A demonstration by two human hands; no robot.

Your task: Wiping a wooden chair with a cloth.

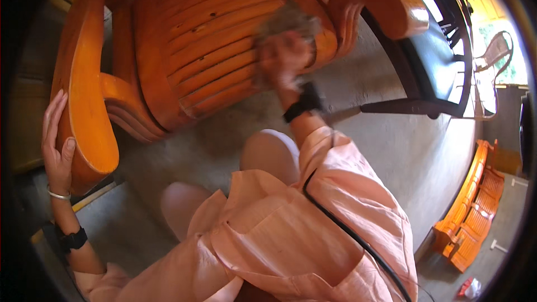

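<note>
Before me stands an orange-brown wooden armchair [214,46] with a slatted seat. My right hand [287,56] is on the right front part of the seat, its fingers closed on a greyish-brown cloth [289,23]; both are blurred. At the left, my left hand [58,147] rests against the outer side of the chair's broad left armrest [92,134], thumb apart from the fingers near its front end. A bangle circles my left wrist, and dark bands are on both forearms.
Right of the chair stands a dark-framed piece of furniture [419,71] with a leg reaching across the grey floor [369,142]. Farther right is a long slatted wooden bench [474,209], with a red and white item [470,288] on the floor near it. A black cable [348,230] crosses my clothing.
</note>
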